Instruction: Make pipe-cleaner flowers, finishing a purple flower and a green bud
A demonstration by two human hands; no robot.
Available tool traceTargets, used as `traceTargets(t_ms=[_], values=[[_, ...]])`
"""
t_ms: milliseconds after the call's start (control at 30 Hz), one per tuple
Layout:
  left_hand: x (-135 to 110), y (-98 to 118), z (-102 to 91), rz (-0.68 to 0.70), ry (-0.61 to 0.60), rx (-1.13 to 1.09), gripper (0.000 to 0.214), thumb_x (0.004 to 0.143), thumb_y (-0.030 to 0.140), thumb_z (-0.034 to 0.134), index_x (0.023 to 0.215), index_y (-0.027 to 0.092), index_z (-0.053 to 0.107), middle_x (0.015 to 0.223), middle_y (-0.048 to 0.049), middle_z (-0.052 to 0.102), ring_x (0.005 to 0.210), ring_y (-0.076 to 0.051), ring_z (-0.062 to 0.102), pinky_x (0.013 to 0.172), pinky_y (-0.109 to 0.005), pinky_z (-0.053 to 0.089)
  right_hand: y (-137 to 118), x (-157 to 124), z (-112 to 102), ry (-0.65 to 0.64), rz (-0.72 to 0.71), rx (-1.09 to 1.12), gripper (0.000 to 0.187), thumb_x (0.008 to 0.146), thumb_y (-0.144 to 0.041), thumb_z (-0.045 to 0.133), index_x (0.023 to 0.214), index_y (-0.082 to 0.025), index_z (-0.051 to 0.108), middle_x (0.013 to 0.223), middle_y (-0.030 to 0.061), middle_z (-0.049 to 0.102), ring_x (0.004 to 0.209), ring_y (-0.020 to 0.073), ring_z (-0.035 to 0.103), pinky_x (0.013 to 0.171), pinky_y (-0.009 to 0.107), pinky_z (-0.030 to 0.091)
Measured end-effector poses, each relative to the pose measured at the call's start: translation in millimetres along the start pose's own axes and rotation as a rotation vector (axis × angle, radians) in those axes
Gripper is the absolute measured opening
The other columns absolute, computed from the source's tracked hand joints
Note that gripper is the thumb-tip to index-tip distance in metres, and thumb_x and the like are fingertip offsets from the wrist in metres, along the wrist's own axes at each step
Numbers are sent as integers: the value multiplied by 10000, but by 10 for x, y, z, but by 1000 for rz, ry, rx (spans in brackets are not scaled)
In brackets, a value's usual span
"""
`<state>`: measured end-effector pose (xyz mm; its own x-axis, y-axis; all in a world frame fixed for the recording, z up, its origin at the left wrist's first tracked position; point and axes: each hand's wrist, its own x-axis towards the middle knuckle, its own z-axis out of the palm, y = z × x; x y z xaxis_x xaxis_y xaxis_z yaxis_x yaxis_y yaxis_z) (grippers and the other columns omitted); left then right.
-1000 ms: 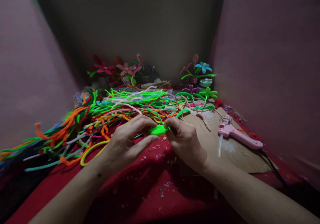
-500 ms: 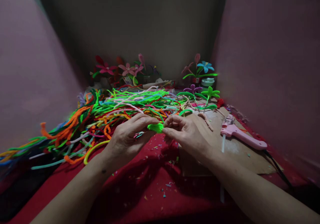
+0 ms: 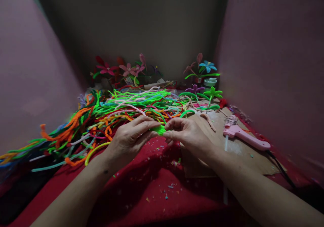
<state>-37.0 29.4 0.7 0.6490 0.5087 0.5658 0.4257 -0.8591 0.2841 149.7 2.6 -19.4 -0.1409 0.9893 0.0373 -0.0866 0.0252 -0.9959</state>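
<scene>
A small bright green fuzzy pipe-cleaner piece (image 3: 159, 130) is held up between my two hands, above the red cloth. My left hand (image 3: 133, 132) pinches its left end, thumb below and fingers on top, covering part of it. At the right end, the thumb and forefinger of my right hand (image 3: 186, 132) are closed on it. Just behind my hands lies a large heap of pipe cleaners (image 3: 141, 102) in green, orange, red, pink and other colours.
A pink glue gun (image 3: 245, 139) with a cord rests on a cardboard sheet (image 3: 235, 163) at right. Pipe-cleaner flowers, such as a blue one (image 3: 208, 66) and a green one (image 3: 213, 92), stand at the back. Scraps litter the red cloth (image 3: 141, 200).
My left fingers have closed further over the green piece, so less of it shows. Both hands stay in nearly the same place.
</scene>
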Motion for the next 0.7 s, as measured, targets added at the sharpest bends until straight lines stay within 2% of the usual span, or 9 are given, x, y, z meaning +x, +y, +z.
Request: traceTargets(t_ms=[233,367,500,700], values=[[40,91,6,-215,54,-228,137,817,220,581,860,170,701,841,-37,691,773,-138,638,688,-227,512,25,-7,14,43,-91,-114,69,634,-141,664,661,-147,600,509,-63,513,468,58,449,467,202,355],[42,120,23,-325,72,-254,129,803,226,589,837,158,694,767,-21,693,674,-128,632,617,-221,515,27,-20,14,59,-109,-147,40,644,-133,651,661,-147,618,502,-64,499,472,58,421,460,203,319],[32,128,44,-317,96,-179,130,805,222,572,803,155,683,699,-10,682,607,-114,615,580,-207,499,45,-18,12,61,-147,-138,34,642,-130,643,640,-152,617,520,-61,501,502,66,430,478,206,328],[17,113,72,-202,118,-66,114,801,185,561,785,156,670,702,-18,691,609,-109,614,582,-202,483,101,-7,27,77,-276,-168,78,647,-112,610,598,-172,599,567,-56,507,551,76,436,531,214,369]])
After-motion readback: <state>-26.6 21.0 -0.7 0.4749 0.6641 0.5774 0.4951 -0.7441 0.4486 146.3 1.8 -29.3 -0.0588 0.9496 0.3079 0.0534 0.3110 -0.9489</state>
